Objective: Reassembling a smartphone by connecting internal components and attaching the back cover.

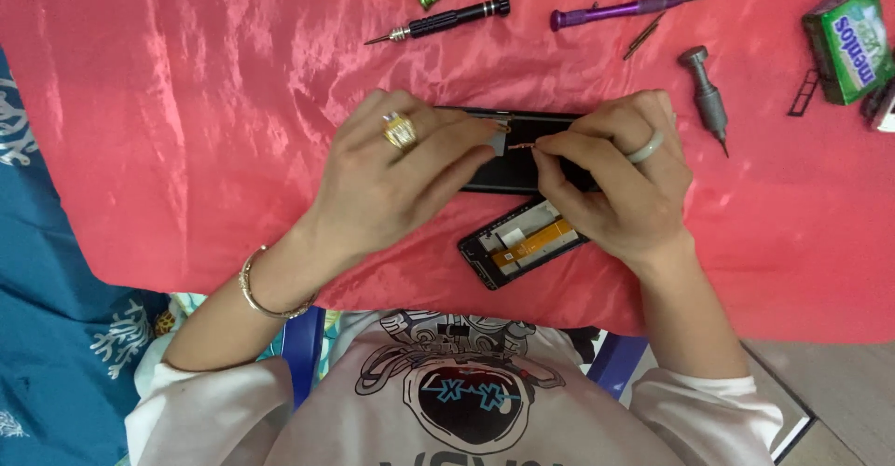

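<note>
Red cloth [186,102], black phone part [522,149] between both hands' fingertips.

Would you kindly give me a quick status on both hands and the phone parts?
Left hand and right hand both pinching at the black phone body. Opened phone frame lies just below, untouched. Screwdrivers lie apart above; nothing in the way.

Flat black rectangular opened phone body [503,179] lies lengthwise across the shiny red cloth, mid-frame, mostly hidden under both hands; a small grey part and thin copper-coloured strip show on its top face. Just beside its near edge lies a second black phone frame piece with an orange flex strip [522,242], tilted diagonally, innards up.
</note>
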